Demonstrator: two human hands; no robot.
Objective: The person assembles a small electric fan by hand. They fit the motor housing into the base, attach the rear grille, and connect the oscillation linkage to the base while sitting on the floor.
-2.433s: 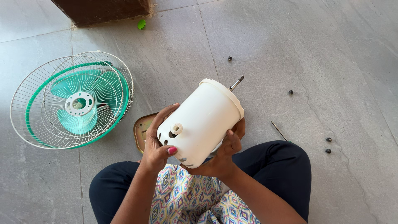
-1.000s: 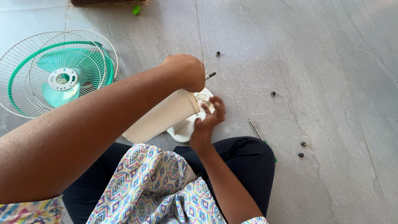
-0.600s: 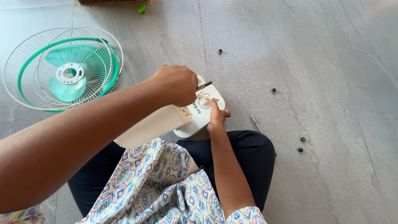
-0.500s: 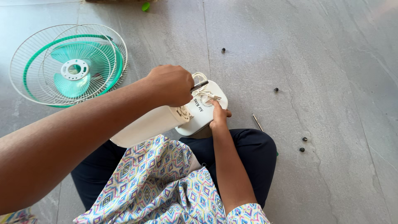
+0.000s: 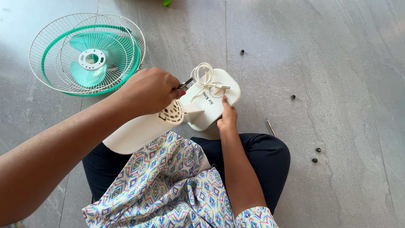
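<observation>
A white fan motor housing (image 5: 130, 134) lies tilted across my lap, its vented front end toward the white fan base (image 5: 213, 105) on the floor. My left hand (image 5: 149, 90) is closed over that front end, beside the metal shaft (image 5: 186, 83). My right hand (image 5: 228, 116) grips the near edge of the base. A coiled white cord (image 5: 201, 74) and its plug (image 5: 221, 86) rest on top of the base.
Wire fan guards holding a green blade (image 5: 86, 52) lie on the grey tiled floor at far left. Several small dark screws (image 5: 292, 97) are scattered to the right. A thin screwdriver (image 5: 270, 126) lies by my right knee. A green cap (image 5: 167, 2) sits at the top edge.
Earlier both hands held the housing up. It now lies low over my lap, my left hand has moved to its front end, and my right hand has gone to the base.
</observation>
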